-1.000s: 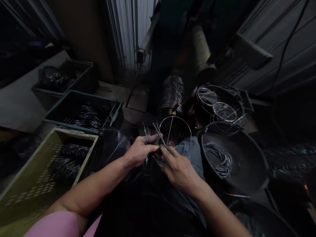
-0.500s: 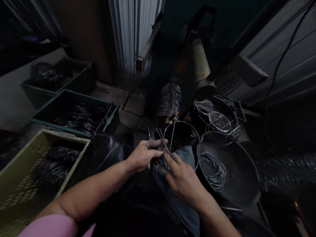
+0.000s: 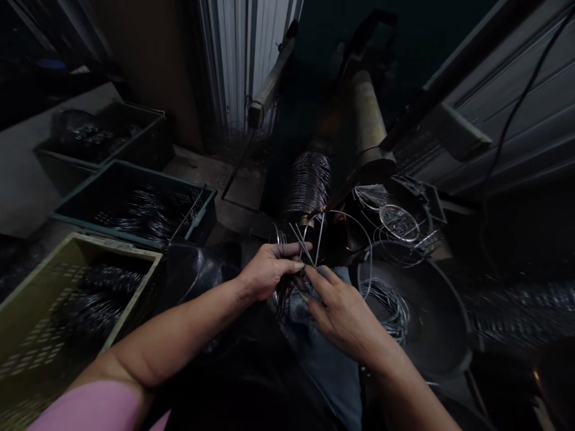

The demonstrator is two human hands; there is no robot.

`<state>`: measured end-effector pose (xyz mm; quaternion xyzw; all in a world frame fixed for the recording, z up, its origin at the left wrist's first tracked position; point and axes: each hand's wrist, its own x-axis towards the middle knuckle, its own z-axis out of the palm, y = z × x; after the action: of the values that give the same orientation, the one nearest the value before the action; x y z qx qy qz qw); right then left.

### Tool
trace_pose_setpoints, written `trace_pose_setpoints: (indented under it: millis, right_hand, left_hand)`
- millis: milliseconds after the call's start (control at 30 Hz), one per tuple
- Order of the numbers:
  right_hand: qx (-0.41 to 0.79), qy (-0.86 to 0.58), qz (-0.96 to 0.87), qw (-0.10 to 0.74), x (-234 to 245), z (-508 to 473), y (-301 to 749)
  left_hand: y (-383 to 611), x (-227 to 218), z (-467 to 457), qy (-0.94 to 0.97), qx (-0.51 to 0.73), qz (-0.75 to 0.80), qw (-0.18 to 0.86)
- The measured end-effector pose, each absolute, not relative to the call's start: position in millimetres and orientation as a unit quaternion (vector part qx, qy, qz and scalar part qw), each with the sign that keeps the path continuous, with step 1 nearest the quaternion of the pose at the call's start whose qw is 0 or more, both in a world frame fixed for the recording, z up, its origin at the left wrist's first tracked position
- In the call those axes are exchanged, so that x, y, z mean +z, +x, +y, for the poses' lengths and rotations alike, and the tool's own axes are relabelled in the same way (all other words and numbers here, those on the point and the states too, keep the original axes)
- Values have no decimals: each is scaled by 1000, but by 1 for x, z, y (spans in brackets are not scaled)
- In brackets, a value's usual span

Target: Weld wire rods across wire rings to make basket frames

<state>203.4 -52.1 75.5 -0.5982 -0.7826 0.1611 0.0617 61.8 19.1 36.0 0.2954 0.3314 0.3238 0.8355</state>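
Left hand (image 3: 266, 271) and right hand (image 3: 340, 308) grasp 1 wire hoop (image 3: 369, 244) (3 crates (image 3: 42, 314) nearby).

Wire ring (image 3: 360, 225) silver-grey; sleeve (image 3: 92, 407) pink; near crate (image 3: 45, 293) yellow-green, slot-patterned; middle crate (image 3: 204, 211) dark green; cloth (image 3: 330, 359) faded blue.

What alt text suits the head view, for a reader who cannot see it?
A person's left hand and right hand meet at thin metal wires and a curved wire in a dim workspace. To the left stand a yellow crate and a green crate; to the right a dark basin holds coiled wire.
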Motion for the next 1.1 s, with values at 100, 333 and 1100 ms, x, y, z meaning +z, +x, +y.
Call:
trace_pose_setpoints:
  millis: [100,333,1100]
  right_hand:
    - [167,-599,-781,61,74,-50,203]
    - [110,-576,-800,130,70,-59,207]
    - [41,-483,-874,46,58,-81,206]
  left_hand:
    - [62,36,20,296,324,326,837]
    - [60,36,22,307,326,330,831]
    - [-16,25,-1,342,339,370,794]
